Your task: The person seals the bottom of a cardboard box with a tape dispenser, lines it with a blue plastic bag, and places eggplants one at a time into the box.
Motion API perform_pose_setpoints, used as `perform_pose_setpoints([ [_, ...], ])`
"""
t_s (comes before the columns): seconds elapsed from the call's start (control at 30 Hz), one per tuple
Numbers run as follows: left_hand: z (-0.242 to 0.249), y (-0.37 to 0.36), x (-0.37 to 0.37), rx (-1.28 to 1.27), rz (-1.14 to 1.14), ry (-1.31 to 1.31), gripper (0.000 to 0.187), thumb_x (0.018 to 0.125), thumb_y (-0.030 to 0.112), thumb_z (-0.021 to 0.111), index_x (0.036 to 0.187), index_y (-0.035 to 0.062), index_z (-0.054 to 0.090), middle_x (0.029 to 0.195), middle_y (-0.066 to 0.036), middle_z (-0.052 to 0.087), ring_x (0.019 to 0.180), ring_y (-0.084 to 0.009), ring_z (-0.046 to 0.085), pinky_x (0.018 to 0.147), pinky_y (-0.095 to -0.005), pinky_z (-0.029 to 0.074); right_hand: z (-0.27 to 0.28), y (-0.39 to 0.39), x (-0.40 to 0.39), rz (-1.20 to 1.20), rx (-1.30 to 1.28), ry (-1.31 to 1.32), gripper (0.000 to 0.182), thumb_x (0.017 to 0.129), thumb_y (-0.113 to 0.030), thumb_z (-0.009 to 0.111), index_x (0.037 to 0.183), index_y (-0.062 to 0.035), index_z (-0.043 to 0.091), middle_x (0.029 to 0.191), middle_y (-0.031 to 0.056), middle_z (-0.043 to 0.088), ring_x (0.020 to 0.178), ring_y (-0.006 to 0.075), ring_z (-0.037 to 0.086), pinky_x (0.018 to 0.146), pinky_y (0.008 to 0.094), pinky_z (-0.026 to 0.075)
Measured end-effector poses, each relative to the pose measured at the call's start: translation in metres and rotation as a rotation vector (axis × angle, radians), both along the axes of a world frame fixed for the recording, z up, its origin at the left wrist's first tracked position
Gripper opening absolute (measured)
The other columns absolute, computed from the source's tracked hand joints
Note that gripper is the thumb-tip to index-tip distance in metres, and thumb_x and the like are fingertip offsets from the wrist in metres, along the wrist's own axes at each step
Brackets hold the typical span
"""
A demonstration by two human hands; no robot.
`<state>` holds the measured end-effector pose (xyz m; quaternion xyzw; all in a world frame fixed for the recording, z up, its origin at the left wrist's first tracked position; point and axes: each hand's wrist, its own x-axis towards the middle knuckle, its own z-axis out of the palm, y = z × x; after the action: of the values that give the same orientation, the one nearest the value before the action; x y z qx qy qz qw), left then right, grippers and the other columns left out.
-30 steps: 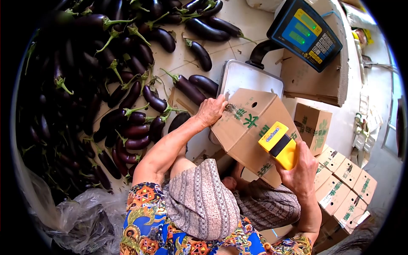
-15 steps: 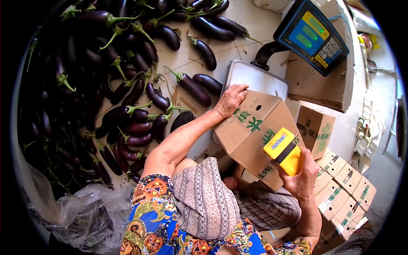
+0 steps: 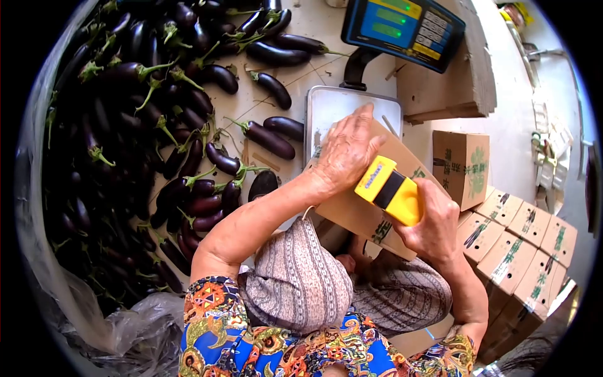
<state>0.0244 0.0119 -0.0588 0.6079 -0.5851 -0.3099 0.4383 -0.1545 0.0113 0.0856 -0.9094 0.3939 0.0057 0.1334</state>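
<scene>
A cardboard box (image 3: 352, 217) with green print stands tilted in front of me, against the metal weighing plate (image 3: 323, 103). My left hand (image 3: 348, 151) lies flat on the box's upper side, fingers stretched out and pressing on the cardboard. In my right hand (image 3: 433, 220) is a yellow tape dispenser (image 3: 389, 191) with a black band, its front end against the box top near my left fingers. The underside of the box and part of the dispenser's grip are hidden.
Eggplants (image 3: 188, 125) cover the floor at left, with a plastic sheet (image 3: 147, 327) below them. Behind the plate is the scale display (image 3: 402, 28), beside a large open carton (image 3: 446, 81). A closed box (image 3: 461, 166) and stacked boxes (image 3: 509, 257) stand at right.
My left hand has moved from the box's far left corner onto its upper side. The tape dispenser has shifted left and away from me. The view has turned somewhat.
</scene>
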Motion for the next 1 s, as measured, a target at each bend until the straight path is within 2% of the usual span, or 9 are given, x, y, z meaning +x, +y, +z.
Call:
perform_pose_setpoints([
  [0.07,0.01,-0.003,-0.003,-0.065,0.048,-0.166,0.067,0.094,0.032,0.059,0.144,-0.0019,0.031,0.128,-0.027,0.053,0.115,-0.0426,0.054,0.097,-0.047,0.045,0.0,-0.002,-0.004,0.003,0.013,0.018,0.055,0.064,-0.022,0.079,0.106,-0.0024,0.052,0.085,0.0151,0.062,0.074,0.0326,0.065,0.065,0.0396,0.053],
  [0.17,0.007,-0.003,-0.002,0.012,0.04,-0.314,0.069,0.092,0.031,0.063,0.147,0.0057,0.029,0.12,-0.023,0.059,0.101,-0.0421,0.061,0.084,-0.047,0.052,0.002,-0.006,-0.002,0.05,0.006,0.041,0.05,0.068,-0.025,0.076,0.103,-0.0029,0.05,0.083,0.0156,0.062,0.073,0.0313,0.065,0.062,0.04,0.054],
  [0.3,0.028,-0.003,0.004,0.213,-0.014,-0.334,0.059,0.098,0.035,0.045,0.149,0.012,0.028,0.115,-0.027,0.061,0.093,-0.0465,0.062,0.08,-0.0524,0.051,0.018,-0.004,-0.035,0.077,0.003,0.081,0.046,0.068,-0.021,0.076,0.101,-0.0034,0.049,0.082,0.0152,0.06,0.073,0.032,0.065,0.062,0.0412,0.054],
  [0.37,0.016,-0.004,0.006,0.231,-0.024,-0.445,0.056,0.098,0.036,0.045,0.148,0.0143,0.032,0.115,-0.028,0.061,0.09,-0.0469,0.062,0.08,-0.0536,0.051,0.027,0.001,-0.074,0.048,-0.005,0.081,0.049,0.066,-0.019,0.077,0.104,-0.0038,0.049,0.081,0.0138,0.058,0.075,0.0319,0.064,0.064,0.0405,0.054],
  [0.4,0.032,-0.003,0.002,0.328,0.006,-0.432,0.054,0.098,0.036,0.044,0.146,0.0149,0.036,0.115,-0.028,0.061,0.09,-0.0462,0.063,0.079,-0.0536,0.051,0.031,0.006,-0.098,0.007,-0.01,0.068,0.052,0.065,-0.02,0.078,0.105,-0.0035,0.05,0.082,0.0139,0.057,0.076,0.0311,0.063,0.066,0.0398,0.053],
  [0.47,0.006,-0.005,0.008,0.259,-0.044,-0.537,0.061,0.098,0.044,0.042,0.148,0.0108,0.029,0.102,-0.025,0.067,0.087,-0.0466,0.064,0.08,-0.0553,0.051,0.032,0.015,-0.145,-0.032,0.028,0.006,0.055,0.063,-0.02,0.08,0.106,-0.0031,0.05,0.081,0.014,0.056,0.075,0.0317,0.062,0.067,0.0398,0.052],
  [0.5,0.033,-0.005,0.0,0.393,0.009,-0.501,0.061,0.098,0.044,0.041,0.149,0.0127,0.029,0.101,-0.025,0.067,0.086,-0.0467,0.065,0.079,-0.0554,0.051,0.028,0.022,-0.165,-0.049,0.006,-0.035,0.054,0.064,-0.019,0.081,0.106,-0.0029,0.051,0.08,0.0142,0.055,0.076,0.0329,0.061,0.067,0.0399,0.051],
  [0.7,0.029,-0.005,-0.001,0.318,0.042,-0.497,0.063,0.1,0.048,0.037,0.148,0.0072,0.033,0.08,-0.029,0.065,0.081,-0.0476,0.064,0.075,-0.0548,0.048,-0.016,0.046,-0.251,-0.166,-0.003,-0.137,0.055,0.064,-0.017,0.081,0.108,-0.0032,0.05,0.082,0.0151,0.058,0.078,0.0343,0.062,0.069,0.0402,0.052],
  [1.0,0.024,-0.006,0.001,0.228,0.053,-0.476,0.057,0.101,0.048,0.039,0.145,0.0108,0.039,0.083,-0.028,0.066,0.082,-0.0463,0.065,0.074,-0.0517,0.049,-0.076,0.041,-0.264,-0.23,0.072,-0.233,0.054,0.065,-0.019,0.081,0.105,-0.0027,0.049,0.083,0.0164,0.059,0.077,0.0359,0.063,0.068,0.0411,0.053],
])
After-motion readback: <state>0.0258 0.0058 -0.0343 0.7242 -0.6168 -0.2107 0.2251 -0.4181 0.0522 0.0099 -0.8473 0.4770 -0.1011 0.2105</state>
